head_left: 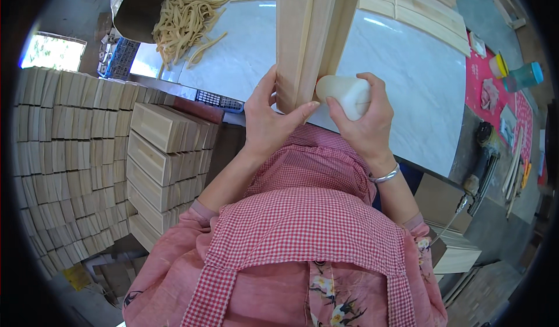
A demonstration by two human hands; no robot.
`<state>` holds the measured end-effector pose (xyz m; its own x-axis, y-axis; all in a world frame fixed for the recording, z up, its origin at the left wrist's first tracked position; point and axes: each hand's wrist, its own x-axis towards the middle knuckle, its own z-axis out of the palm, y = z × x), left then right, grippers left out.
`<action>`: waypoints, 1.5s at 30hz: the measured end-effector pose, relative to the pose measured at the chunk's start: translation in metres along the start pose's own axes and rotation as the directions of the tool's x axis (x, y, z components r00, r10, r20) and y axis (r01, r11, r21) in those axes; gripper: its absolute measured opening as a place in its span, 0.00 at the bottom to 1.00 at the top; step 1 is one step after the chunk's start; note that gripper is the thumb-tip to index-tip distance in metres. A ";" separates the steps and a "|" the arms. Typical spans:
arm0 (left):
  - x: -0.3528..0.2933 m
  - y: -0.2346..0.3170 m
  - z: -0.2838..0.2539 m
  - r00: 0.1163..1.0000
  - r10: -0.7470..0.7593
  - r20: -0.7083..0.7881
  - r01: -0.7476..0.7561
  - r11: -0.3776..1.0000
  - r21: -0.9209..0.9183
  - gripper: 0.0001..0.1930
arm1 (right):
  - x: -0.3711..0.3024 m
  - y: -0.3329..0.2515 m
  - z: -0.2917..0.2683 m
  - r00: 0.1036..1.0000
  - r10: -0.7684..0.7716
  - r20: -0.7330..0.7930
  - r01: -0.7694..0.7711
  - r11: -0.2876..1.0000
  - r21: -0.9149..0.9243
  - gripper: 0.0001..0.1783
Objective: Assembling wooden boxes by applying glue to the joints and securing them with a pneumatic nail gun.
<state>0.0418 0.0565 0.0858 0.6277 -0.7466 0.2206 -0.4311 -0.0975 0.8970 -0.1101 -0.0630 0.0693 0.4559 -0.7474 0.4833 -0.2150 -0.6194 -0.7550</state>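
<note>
Plainly, nearest to us is the checked apron (314, 222), and just beyond it both hands work at the near edge of the tabletop (407, 77). The left hand (269, 116) grasps the near end of a long wooden piece (304, 42), fingers on its left side and thumb across the near end; we take this as a way of steadying it. To the right, the right hand (372, 110) has its fingers and thumb curled around a white bottle (349, 93), tilted toward the wood and close beside it, probably so that its tip can reach the inner side; we cannot tell whether the two touch. The wooden piece runs away from us over the tabletop and out of view, so its far end is hidden.

Farther off on the left, pale strips (189, 21) spill from a wide container (133, 13), perhaps left lying there to be within reach. At the far right, we see flat boards (419, 16) lying side by side, seemingly set back to leave working room.
</note>
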 end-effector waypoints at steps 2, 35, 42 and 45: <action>0.000 -0.001 0.001 1.000 0.010 -0.007 -0.010 1.000 0.021 0.41 | 0.002 -0.003 0.001 1.000 0.000 0.018 0.000 1.000 -0.024 0.32; 0.040 -0.011 -0.029 0.884 -0.403 0.239 0.448 0.578 -0.682 0.18 | 0.082 0.202 -0.204 0.688 0.206 -0.695 -0.486 0.843 -0.231 0.26; 0.068 -0.014 -0.021 0.889 -0.310 0.338 0.459 0.618 -0.639 0.20 | 0.139 0.280 -0.256 0.909 0.275 -0.313 -0.414 0.510 -0.754 0.21; 0.068 -0.003 -0.016 0.906 -0.338 0.254 0.423 0.702 -0.572 0.30 | 0.143 0.185 -0.181 0.986 -0.050 -0.161 -0.043 0.851 -0.523 0.16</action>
<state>0.0960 0.0169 0.1044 0.5496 -0.8108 -0.2011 0.3338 -0.0075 0.9426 -0.2407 -0.3282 0.0784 0.3209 -0.7447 0.5852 -0.6542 -0.6210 -0.4317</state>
